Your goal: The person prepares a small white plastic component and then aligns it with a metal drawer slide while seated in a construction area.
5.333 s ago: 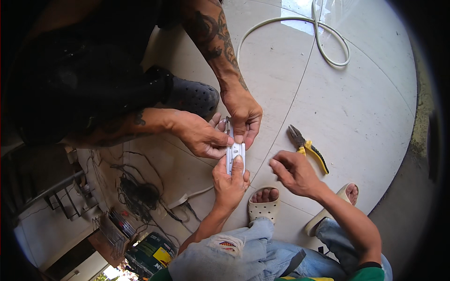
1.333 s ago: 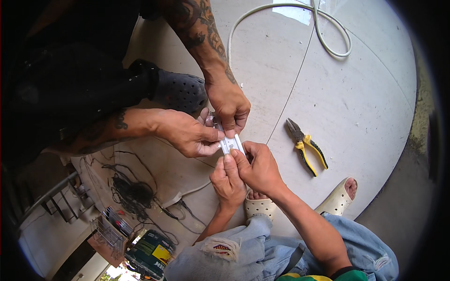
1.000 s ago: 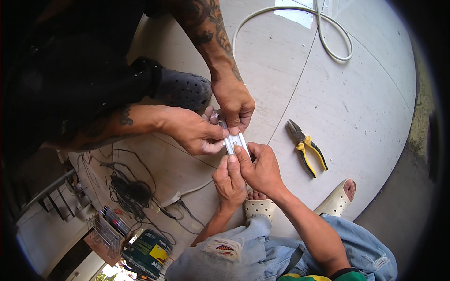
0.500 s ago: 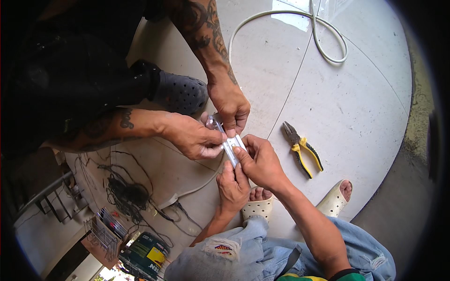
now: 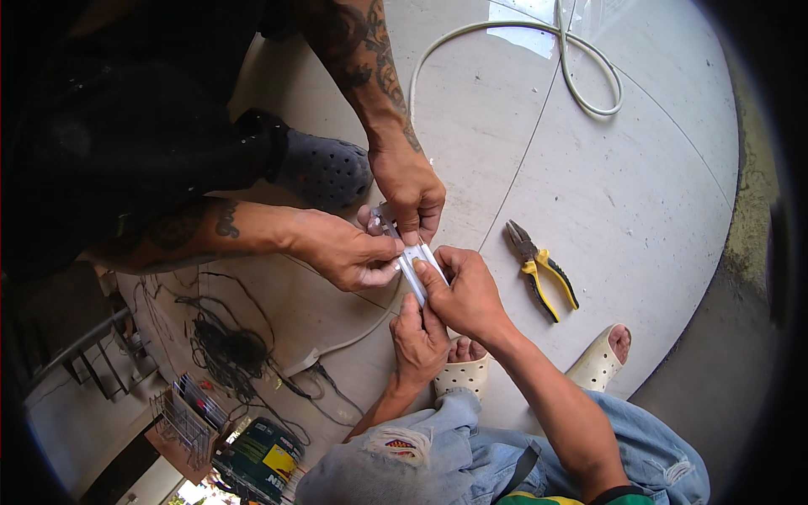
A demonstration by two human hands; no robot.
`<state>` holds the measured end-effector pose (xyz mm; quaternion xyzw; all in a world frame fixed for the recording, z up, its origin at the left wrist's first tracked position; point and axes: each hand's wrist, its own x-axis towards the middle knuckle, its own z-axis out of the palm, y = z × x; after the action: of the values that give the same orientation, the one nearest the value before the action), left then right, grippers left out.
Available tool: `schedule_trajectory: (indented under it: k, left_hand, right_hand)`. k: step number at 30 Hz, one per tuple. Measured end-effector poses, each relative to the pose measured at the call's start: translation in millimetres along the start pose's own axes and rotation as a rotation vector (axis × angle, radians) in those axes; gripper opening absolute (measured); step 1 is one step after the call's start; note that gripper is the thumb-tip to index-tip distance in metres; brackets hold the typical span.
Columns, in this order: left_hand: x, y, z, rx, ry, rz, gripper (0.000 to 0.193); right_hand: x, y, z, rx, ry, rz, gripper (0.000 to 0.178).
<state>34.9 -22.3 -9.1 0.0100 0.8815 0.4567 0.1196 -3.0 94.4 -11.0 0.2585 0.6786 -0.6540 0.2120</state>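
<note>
Between four hands sits a short white channel-shaped piece [image 5: 411, 275] with raised edges; its exact kind does not show. My right hand [image 5: 463, 290] grips it from the right, the thumb pressed on its face. My left hand [image 5: 418, 341] pinches its near end from below. A co-worker's two hands, one from the left [image 5: 345, 250] and one from above [image 5: 410, 189], hold its far end with their fingertips. By their fingers a shiny, partly clear part [image 5: 385, 220] sticks out; their hands hide most of it.
Pliers [image 5: 539, 269] with yellow-black handles lie on the tiled floor at right. A pale cable [image 5: 619, 93] loops at the top. Tangled black wires [image 5: 223, 341], a wire rack [image 5: 181, 425] and a dark green case [image 5: 261, 454] stand lower left. The co-worker's dark clog [image 5: 324, 168] is close by.
The white piece has turned slightly between the hands, and my right thumb has shifted a little up and left along it. The co-worker's hands have barely moved.
</note>
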Motion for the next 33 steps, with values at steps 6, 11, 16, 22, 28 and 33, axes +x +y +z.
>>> schedule_trajectory:
  k: [6,11,16,22,28,33]
  left_hand:
    - [0.8,-1.6,1.8,0.007,0.038,0.027,0.027]
    - [16.4,-12.9,-22.6,-0.553,-0.381,-0.465,0.016]
    - [38.3,-9.7,-40.1,-1.182,-0.441,-0.407,0.031]
    - [38.6,-6.3,10.9,-0.998,0.059,-0.335,0.026]
    - [38.1,-2.8,22.0,-0.743,0.098,-0.421,0.025]
    - [34.3,-1.8,23.7,-0.664,0.193,-0.395,0.028]
  right_hand:
    - [2.0,1.6,-2.0,0.009,-0.016,-0.006,0.03]
    - [-1.3,2.9,-10.9,-0.011,-0.033,-0.041,0.033]
    - [0.5,14.5,-10.0,-0.037,-0.002,-0.129,0.036]
    - [-0.2,14.1,-11.7,-0.01,0.02,-0.174,0.037]
    - [0.4,20.5,-5.6,-0.011,0.075,-0.197,0.041]
    - [-5.8,17.0,0.3,-0.038,0.117,-0.186,0.041]
